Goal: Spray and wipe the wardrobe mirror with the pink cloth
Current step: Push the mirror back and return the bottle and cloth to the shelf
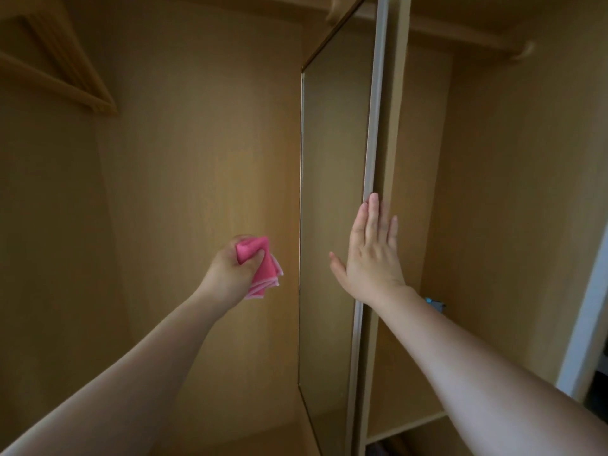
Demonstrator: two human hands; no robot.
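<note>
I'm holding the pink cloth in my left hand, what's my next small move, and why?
Probably bring the pink cloth rightward onto the mirror: the left hand grips it bunched, just short of the glass, while the right hand lies flat on the door edge, seemingly steadying it.

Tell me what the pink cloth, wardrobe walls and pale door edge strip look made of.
Pink cloth: soft woven or microfibre fabric, matte, folding in limp layers with paler stitched hems. Wardrobe walls: light wood-look board, likely laminate or veneer, smooth satin with faint straight grain. Edge strip: pale, smooth, straight profile, possibly painted metal or plastic.
</note>
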